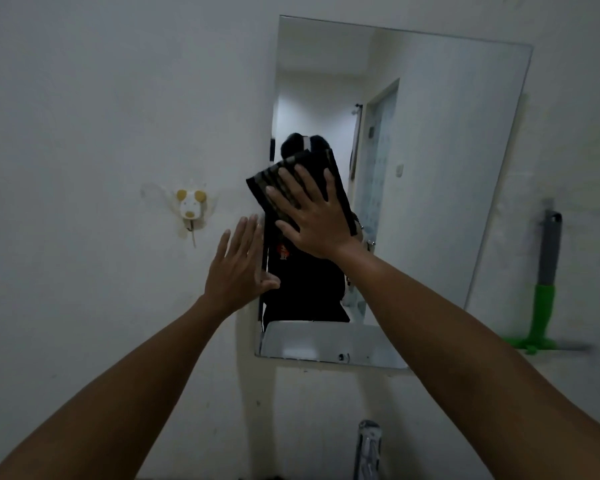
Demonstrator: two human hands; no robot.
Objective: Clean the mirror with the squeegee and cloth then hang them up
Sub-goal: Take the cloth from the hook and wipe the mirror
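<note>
Right hand [314,216] presses cloth [284,183] (fingers spread) flat against mirror [430,150].

No readable text, label, brand or number appears anywhere; a small red and white emblem on the dark shirt [305,289] reflected in the mirror [430,168] is too blurred to decipher.

Bare wall between hook [190,209] and mirror [447,168]; squeegee [544,289] hanging right of it.
</note>
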